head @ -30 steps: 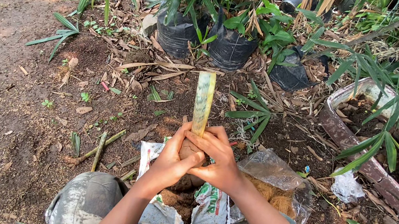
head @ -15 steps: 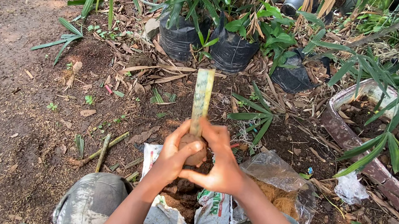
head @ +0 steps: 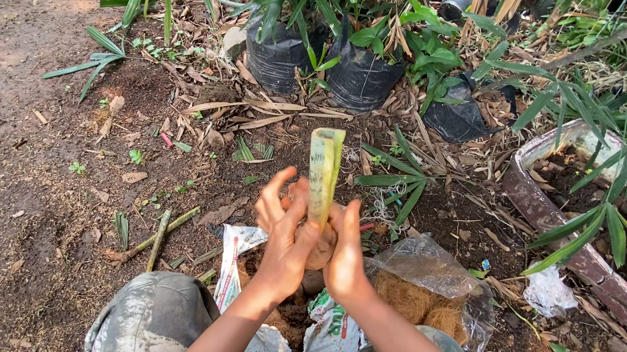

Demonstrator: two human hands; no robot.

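Observation:
A cut plant stem (head: 323,171), pale green and upright, rises from a brown root ball held between both hands. My left hand (head: 281,235) wraps the left side of the root ball, its fingers partly spread. On the right side, my right hand (head: 345,255) presses against the same ball. Both hands hover above an open white sack (head: 261,278) with dark soil in it, which lies between my knees.
A clear plastic bag of brown coconut fibre (head: 430,295) lies just right of the sack. Black nursery bags with green plants (head: 362,73) stand further back. A long trough planter (head: 576,248) sits at the right. Cut stick pieces (head: 161,237) lie on the bare soil at the left.
Both hands have shifted their grip around the root ball, and the left hand's fingers have opened wider. The stem stays upright.

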